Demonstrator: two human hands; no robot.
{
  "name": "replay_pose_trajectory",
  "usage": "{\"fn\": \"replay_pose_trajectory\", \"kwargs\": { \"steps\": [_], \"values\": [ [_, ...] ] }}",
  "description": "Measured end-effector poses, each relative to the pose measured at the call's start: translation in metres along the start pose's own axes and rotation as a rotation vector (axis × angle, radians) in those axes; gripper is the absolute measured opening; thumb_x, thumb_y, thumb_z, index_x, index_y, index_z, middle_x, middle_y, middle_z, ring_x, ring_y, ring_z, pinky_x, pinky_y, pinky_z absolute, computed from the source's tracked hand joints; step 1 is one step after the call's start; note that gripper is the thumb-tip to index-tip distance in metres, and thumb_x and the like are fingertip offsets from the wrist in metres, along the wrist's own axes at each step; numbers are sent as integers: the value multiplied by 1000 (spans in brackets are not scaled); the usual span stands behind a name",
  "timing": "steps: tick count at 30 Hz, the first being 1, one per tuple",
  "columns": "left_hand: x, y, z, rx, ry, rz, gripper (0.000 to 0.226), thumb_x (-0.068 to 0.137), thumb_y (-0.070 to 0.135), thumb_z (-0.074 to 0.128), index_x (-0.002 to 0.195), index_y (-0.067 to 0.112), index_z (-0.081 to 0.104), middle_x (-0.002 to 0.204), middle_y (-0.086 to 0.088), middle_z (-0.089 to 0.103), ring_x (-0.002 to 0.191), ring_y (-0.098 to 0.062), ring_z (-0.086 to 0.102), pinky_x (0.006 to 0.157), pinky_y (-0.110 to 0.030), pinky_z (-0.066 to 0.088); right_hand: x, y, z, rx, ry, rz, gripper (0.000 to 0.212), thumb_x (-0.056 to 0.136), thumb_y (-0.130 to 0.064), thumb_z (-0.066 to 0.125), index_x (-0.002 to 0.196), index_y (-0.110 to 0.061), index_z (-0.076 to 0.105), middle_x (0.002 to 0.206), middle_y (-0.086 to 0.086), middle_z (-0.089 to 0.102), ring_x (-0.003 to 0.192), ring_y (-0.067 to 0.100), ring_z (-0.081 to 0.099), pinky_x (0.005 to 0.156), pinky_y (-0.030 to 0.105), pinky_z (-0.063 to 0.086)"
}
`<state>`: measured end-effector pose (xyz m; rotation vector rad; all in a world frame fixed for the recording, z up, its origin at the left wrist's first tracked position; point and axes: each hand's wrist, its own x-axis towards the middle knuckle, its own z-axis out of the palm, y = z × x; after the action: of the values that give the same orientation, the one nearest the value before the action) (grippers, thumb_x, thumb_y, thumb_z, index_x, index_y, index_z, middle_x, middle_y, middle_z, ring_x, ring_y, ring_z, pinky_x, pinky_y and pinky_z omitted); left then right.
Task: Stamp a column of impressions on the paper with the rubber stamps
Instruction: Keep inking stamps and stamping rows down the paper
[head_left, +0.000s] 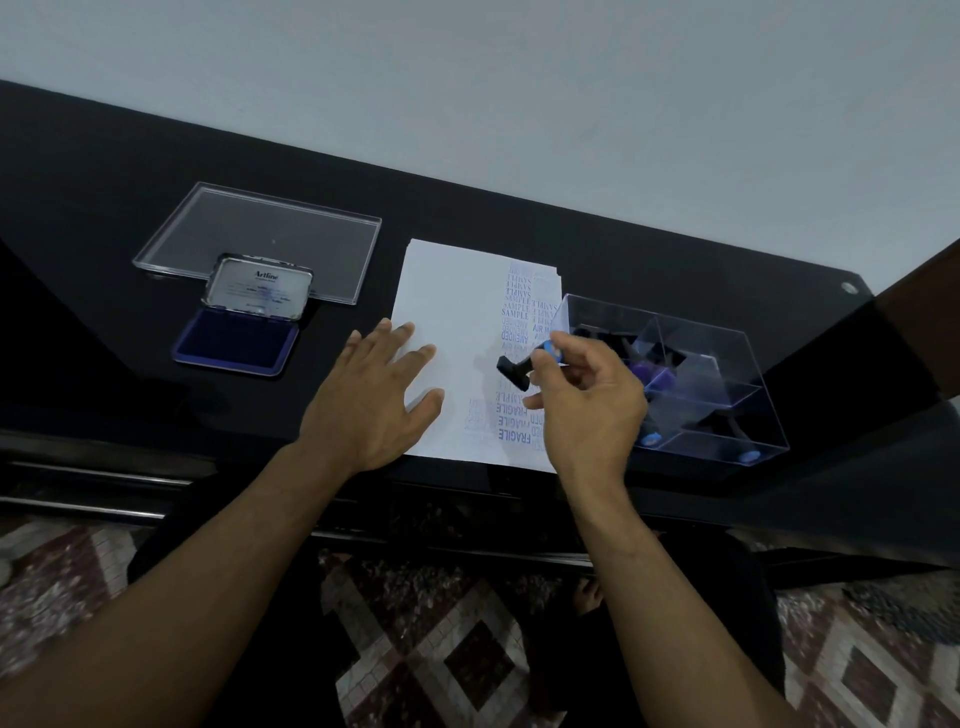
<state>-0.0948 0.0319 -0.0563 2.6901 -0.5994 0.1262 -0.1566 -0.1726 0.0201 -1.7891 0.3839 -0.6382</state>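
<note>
Both hands are over the white paper (457, 322). Left hand (376, 402) lies flat with its fingers spread out, pressing on the left side of the paper near the bottom edge. Right hand (584, 400) is up above the right side of the paper and pinches a rubber stamp (524, 364) by its blue handle, with the black stamp end tipped to the left. Under and around that hand, blue words run in a column down the right part of the paper. A clear box (727, 364) with more stamps in it sits just beside the paper's right edge, close to the right hand. An open ink pad (236, 340) lies well off to the left on the black table (104, 218), with a clear lid (260, 239) behind it. Bare white paper shows between the two hands.
</note>
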Motion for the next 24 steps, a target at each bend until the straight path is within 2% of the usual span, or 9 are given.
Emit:
{"fn": "replay_pose_trajectory", "kwargs": {
  "steps": [3, 5, 7, 11, 24],
  "values": [
    [0, 0, 1, 5, 0, 0, 71, 95, 65, 26, 153, 27, 40, 166, -3, 24, 156, -21, 10, 127, -44, 4, 1, -5, -4, 90, 27, 99, 22, 87, -7, 72, 110, -9, 72, 92, 10, 72, 65, 19, 71, 56, 36, 60],
    [1, -1, 1, 6, 4, -2, 71, 95, 65, 26, 153, 27, 41, 166, -3, 25, 155, -21, 10, 127, -44, 4, 3, -8, -7, 151, 38, 168, 23, 87, -5, 71, 110, -6, 72, 84, 6, 73, 64, 19, 72, 59, 39, 61],
    [1, -1, 2, 6, 5, -1, 70, 95, 65, 27, 152, 27, 41, 165, -3, 25, 155, -21, 11, 127, -44, 5, 5, -9, -8, 179, 37, 205, 22, 87, -4, 71, 109, -5, 72, 79, 3, 73, 66, 21, 72, 60, 39, 61],
    [1, -1, 1, 8, 4, -4, 71, 94, 65, 26, 152, 27, 41, 166, -3, 25, 155, -21, 11, 127, -46, 6, 6, -8, -7, 176, 17, 223, 21, 87, -4, 71, 108, -6, 72, 83, 6, 73, 69, 23, 73, 61, 39, 61],
    [1, 0, -1, -10, -3, -7, 72, 93, 66, 26, 152, 27, 41, 166, -2, 25, 155, -20, 10, 127, -46, 5, 5, -4, -6, 130, -12, 191, 20, 87, -5, 72, 107, -7, 73, 82, 6, 73, 68, 21, 73, 60, 38, 61]
  ]
}}
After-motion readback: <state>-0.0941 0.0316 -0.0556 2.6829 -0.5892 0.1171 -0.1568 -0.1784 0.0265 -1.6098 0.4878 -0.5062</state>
